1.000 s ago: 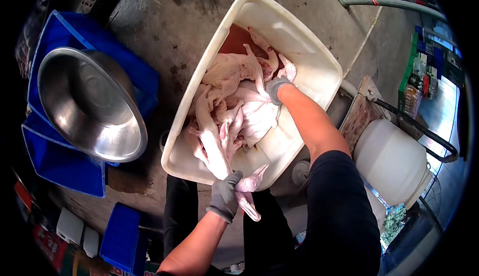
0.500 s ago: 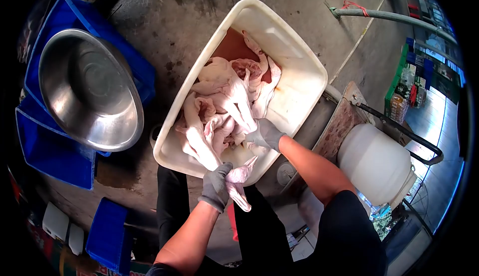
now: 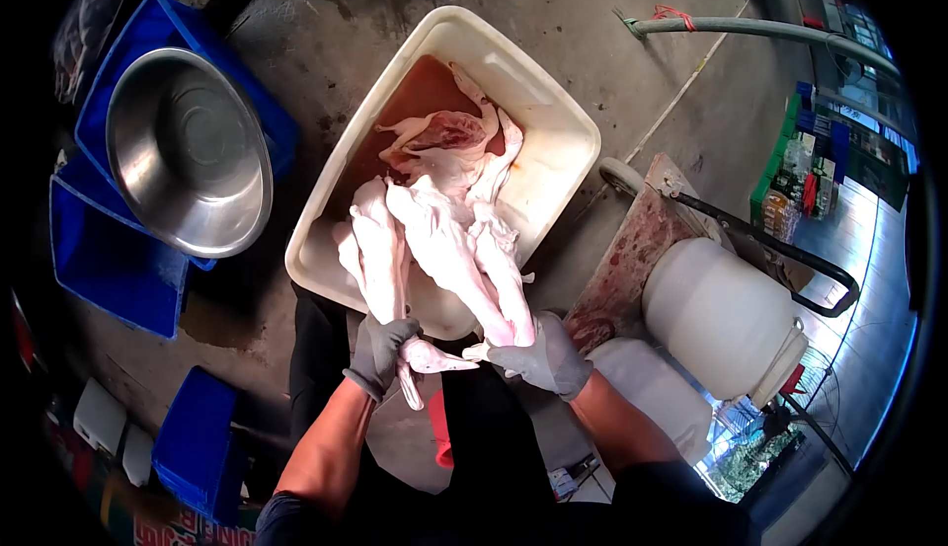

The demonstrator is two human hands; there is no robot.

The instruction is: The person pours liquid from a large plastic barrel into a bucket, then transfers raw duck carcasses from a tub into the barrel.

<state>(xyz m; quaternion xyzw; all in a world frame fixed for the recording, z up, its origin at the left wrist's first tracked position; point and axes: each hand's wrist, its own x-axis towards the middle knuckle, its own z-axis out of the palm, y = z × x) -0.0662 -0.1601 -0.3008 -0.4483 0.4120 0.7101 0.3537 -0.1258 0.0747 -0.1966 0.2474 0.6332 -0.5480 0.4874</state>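
Several plucked ducks lie in a white plastic tub (image 3: 548, 136) in front of me. My left hand (image 3: 383, 349), in a grey glove, is closed round the neck of one duck (image 3: 377, 250). Its head and bill stick out past my fingers, beyond the tub's near rim. My right hand (image 3: 543, 356), also gloved, grips another duck (image 3: 434, 235) at the neck end, near a bill tip. Both bodies hang stretched over the near rim. Farther in, a duck with an opened, reddish body (image 3: 449, 133) rests in pinkish liquid (image 3: 410, 97).
A steel basin (image 3: 193, 151) sits on blue crates (image 3: 114, 260) at the left. Another blue crate (image 3: 202, 437) stands lower left. To the right are a stained board (image 3: 632, 250), a black handle bar (image 3: 770, 240) and a white barrel (image 3: 726, 314). A grey pole (image 3: 750, 28) crosses the upper right.
My right hand has come back from inside the tub to its near rim, drawing a duck's neck end with it. My left hand keeps its hold on the other duck.
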